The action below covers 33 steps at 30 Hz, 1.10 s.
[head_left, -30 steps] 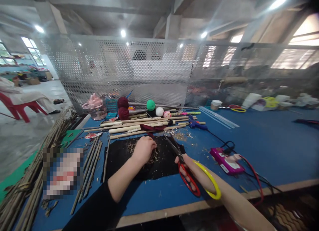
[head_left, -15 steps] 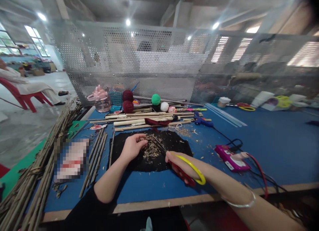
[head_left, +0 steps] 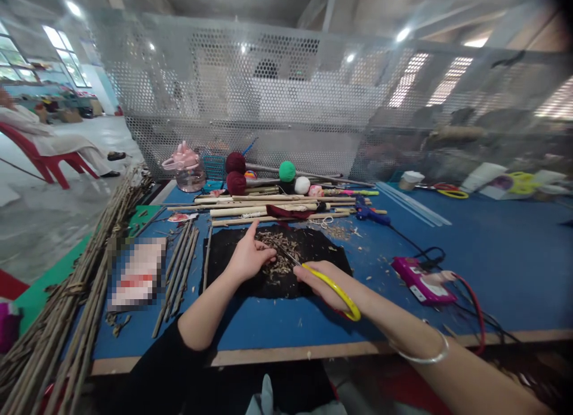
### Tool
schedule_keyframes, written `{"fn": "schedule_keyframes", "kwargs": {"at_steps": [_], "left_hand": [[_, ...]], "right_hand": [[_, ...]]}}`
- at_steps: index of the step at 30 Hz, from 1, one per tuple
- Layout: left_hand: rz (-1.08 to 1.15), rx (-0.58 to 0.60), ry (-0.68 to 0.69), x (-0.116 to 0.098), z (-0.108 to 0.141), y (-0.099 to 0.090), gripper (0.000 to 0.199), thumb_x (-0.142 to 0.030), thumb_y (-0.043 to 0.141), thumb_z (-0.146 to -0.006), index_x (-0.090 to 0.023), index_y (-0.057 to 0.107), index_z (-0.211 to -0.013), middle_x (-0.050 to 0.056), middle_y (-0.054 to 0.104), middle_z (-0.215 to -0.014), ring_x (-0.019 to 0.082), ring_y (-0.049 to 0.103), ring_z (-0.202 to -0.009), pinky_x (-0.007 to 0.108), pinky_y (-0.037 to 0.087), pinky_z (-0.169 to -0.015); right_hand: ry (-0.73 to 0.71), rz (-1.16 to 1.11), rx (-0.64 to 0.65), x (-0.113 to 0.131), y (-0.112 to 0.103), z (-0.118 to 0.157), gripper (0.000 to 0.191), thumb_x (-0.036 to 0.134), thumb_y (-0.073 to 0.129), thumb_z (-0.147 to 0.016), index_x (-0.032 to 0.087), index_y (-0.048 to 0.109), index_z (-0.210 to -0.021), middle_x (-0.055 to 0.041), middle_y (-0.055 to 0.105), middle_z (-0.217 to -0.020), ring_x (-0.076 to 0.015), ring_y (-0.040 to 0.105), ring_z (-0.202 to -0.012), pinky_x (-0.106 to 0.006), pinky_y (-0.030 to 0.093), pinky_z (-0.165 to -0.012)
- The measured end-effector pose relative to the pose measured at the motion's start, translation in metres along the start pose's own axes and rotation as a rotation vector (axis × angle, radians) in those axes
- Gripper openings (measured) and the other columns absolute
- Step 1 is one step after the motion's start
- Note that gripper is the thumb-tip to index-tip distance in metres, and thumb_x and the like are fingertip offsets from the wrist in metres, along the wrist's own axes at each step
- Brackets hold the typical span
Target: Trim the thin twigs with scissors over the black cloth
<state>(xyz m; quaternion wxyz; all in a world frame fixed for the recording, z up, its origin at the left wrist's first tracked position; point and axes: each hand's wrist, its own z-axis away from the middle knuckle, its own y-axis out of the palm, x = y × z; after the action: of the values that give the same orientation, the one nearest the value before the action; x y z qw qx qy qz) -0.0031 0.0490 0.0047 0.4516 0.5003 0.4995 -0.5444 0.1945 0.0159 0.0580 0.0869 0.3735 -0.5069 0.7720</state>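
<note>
A pile of small brown twig pieces [head_left: 282, 257] lies on a black cloth [head_left: 320, 242] on the blue table. My left hand [head_left: 248, 257] is at the pile's left edge, index finger raised and thumb towards the pieces; whatever its other fingers pinch is too small to make out. Scissors with a yellow handle [head_left: 333, 285] are in my right hand [head_left: 324, 280], their dark blades pointing left into the pile, near my left fingertips.
Bundled sticks [head_left: 67, 289] lie at the left, with shorter sticks [head_left: 179, 271] beside the cloth. Behind are wooden rods [head_left: 264, 212], yarn balls [head_left: 287, 171] and a blue glue gun [head_left: 370, 213]. A purple power strip [head_left: 423, 280] is at right. A person [head_left: 49, 140] sits far left.
My left index finger has lifted and stretched forward. My right hand has turned, so the red part of the scissors is mostly hidden. The view has shifted slightly.
</note>
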Motion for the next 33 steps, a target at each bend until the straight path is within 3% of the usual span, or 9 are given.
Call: {"fn": "schedule_keyframes", "kwargs": {"at_steps": [4, 7, 11, 15, 21, 23, 28, 33], "left_hand": [[-0.016, -0.02, -0.004, 0.002, 0.0, 0.0, 0.093, -0.02, 0.067, -0.067, -0.02, 0.01, -0.14, -0.003, 0.063, -0.059, 0.009, 0.057, -0.05, 0.02, 0.043, -0.054], [-0.066, -0.047, 0.005, 0.001, 0.0, -0.002, 0.088, -0.021, 0.066, -0.068, -0.02, 0.015, -0.14, -0.003, 0.063, -0.06, 0.01, 0.058, -0.051, 0.02, 0.044, -0.053], [-0.211, -0.104, 0.046, -0.004, 0.001, -0.008, 0.066, -0.027, 0.065, -0.068, -0.017, 0.042, -0.128, 0.001, 0.066, -0.071, 0.01, 0.057, -0.052, 0.021, 0.045, -0.054], [-0.417, -0.102, 0.171, -0.009, -0.002, -0.02, 0.045, -0.038, 0.065, -0.067, -0.019, 0.061, -0.108, 0.004, 0.067, -0.09, 0.01, 0.057, -0.056, 0.024, 0.047, -0.062], [-0.576, -0.508, 0.194, -0.004, -0.014, -0.053, 0.035, -0.034, 0.046, -0.081, -0.015, 0.061, -0.107, 0.006, 0.066, -0.09, 0.015, 0.059, -0.072, 0.028, 0.046, -0.075], [-0.699, -0.469, 0.168, 0.001, -0.015, -0.059, 0.031, -0.027, 0.047, -0.08, -0.015, 0.063, -0.105, 0.007, 0.065, -0.091, 0.017, 0.059, -0.079, 0.029, 0.044, -0.08], [-0.984, -0.121, 0.176, 0.013, -0.015, -0.054, 0.033, -0.024, 0.051, -0.078, -0.015, 0.063, -0.108, 0.01, 0.062, -0.098, 0.019, 0.058, -0.092, 0.027, 0.042, -0.086], [-1.031, -0.117, 0.093, 0.011, -0.015, -0.047, 0.025, -0.022, 0.052, -0.076, -0.018, 0.069, -0.095, 0.009, 0.064, -0.094, 0.02, 0.059, -0.089, 0.027, 0.042, -0.085]], "right_hand": [[-0.015, 0.089, -0.027, -0.002, 0.004, 0.002, 0.052, 0.06, 0.033, -0.081, 0.016, 0.038, -0.055, 0.0041, 0.032, -0.052, -0.0071, 0.028, -0.05, -0.021, 0.024, -0.046], [-0.008, 0.031, -0.03, -0.003, 0.005, 0.005, 0.05, 0.059, 0.034, -0.082, 0.016, 0.04, -0.056, 0.004, 0.035, -0.051, -0.007, 0.03, -0.049, -0.021, 0.024, -0.046], [0.05, -0.239, -0.047, -0.009, 0.005, 0.012, 0.05, 0.061, 0.035, -0.081, 0.016, 0.048, -0.066, 0.0056, 0.034, -0.048, -0.0061, 0.031, -0.045, -0.019, 0.025, -0.042], [0.178, -0.553, 0.03, -0.018, 0.006, 0.02, 0.051, 0.066, 0.034, -0.078, 0.018, 0.05, -0.083, 0.0086, 0.033, -0.047, -0.0043, 0.025, -0.035, -0.017, 0.02, -0.033], [0.24, -1.013, 0.101, -0.034, 0.016, 0.027, 0.055, 0.071, 0.032, -0.075, 0.022, 0.044, -0.094, 0.0073, 0.036, -0.054, -0.0054, 0.031, -0.038, -0.015, 0.032, -0.031], [0.224, -1.128, 0.117, -0.037, 0.02, 0.028, 0.056, 0.072, 0.03, -0.075, 0.022, 0.043, -0.096, 0.006, 0.038, -0.057, -0.0064, 0.035, -0.04, -0.016, 0.035, -0.032], [0.199, -1.211, 0.129, -0.036, 0.025, 0.032, 0.055, 0.07, 0.032, -0.076, 0.021, 0.042, -0.1, 0.0044, 0.04, -0.058, -0.0076, 0.039, -0.043, -0.017, 0.038, -0.033], [0.199, -1.179, 0.109, -0.038, 0.028, 0.031, 0.055, 0.07, 0.031, -0.076, 0.022, 0.042, -0.101, 0.0047, 0.04, -0.058, -0.0074, 0.038, -0.042, -0.017, 0.039, -0.032]]}}
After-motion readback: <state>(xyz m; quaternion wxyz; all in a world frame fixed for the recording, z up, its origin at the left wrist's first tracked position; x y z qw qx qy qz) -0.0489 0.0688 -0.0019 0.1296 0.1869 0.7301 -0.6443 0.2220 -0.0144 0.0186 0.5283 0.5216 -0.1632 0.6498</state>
